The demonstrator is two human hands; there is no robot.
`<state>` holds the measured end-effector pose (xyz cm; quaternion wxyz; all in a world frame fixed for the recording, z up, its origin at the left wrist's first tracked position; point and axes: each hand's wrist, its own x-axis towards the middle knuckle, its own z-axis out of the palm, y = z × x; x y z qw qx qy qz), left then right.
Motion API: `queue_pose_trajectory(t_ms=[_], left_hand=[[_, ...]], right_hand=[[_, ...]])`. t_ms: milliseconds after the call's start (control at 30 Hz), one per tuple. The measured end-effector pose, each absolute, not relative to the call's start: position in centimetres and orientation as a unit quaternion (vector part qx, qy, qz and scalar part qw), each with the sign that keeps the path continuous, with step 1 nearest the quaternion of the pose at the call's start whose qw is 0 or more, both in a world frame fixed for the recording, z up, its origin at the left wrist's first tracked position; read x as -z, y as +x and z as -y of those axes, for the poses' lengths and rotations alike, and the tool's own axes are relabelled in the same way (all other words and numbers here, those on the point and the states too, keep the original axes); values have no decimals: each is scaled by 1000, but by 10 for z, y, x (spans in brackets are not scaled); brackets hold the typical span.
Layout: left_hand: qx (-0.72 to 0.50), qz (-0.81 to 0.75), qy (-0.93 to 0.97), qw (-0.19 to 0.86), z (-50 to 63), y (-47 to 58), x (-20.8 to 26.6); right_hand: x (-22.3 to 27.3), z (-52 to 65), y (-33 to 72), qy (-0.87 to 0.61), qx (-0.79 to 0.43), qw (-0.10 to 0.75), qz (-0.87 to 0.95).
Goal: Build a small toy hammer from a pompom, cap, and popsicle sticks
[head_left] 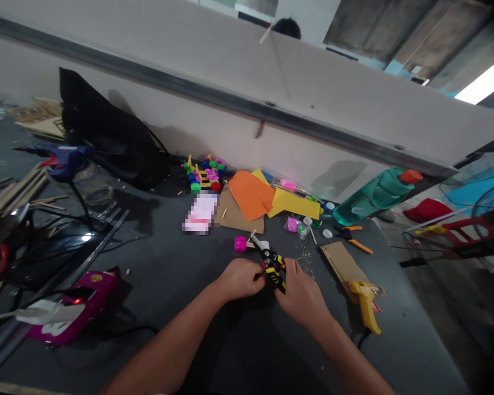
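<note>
A pair of pliers (pixel 273 265) with black and yellow handles and some red lies tilted in front of me, its jaws pointing away and to the left. My right hand (pixel 302 291) is closed around its right side. At its left side, my left hand (pixel 242 278) is curled closed against the handle; the fingertips are partly hidden. Just beyond the jaws are a magenta block-like piece (pixel 240 243) and small pale wooden sticks (pixel 251 242). A white piece (pixel 263 245) sits close to the jaws.
Brown cardboard (pixel 247 224), orange sheets (pixel 251 193) and yellow paper (pixel 297 203) lie behind. On the right are a green bottle (pixel 372 197), orange-handled pliers (pixel 360 247) and a yellow glue gun (pixel 368 310). A magenta power strip (pixel 94 299) and blue glue gun (pixel 66 159) are left.
</note>
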<state>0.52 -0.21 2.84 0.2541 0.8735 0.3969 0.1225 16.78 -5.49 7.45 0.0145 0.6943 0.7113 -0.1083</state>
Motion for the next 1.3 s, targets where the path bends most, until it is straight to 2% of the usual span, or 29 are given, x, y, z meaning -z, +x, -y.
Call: queue_pose_trajectory(t_ms=[500, 700, 800, 900, 1000, 1133, 1300], left_hand=[[-138, -398, 863, 279, 3, 5, -27], [-149, -397, 859, 289, 3, 4, -27], [-188, -413, 815, 359, 0, 4, -25], [-249, -441, 684, 525, -4, 4, -23], [-304, -442, 492, 685, -9, 5, -24], [-336, -395, 363, 774, -12, 4, -29], [-316, -375, 344, 801, -11, 2, -28]], right_hand=[[-76, 54, 167, 694, 102, 20, -712], [-73, 54, 173, 696, 125, -27, -706], [-74, 56, 183, 699, 209, -98, -677], [-77, 64, 195, 664, 343, -198, -634], [-81, 77, 204, 629, 448, -255, -583], [-85, 92, 206, 606, 517, -265, -544], [-79, 99, 207, 605, 525, -242, -547]])
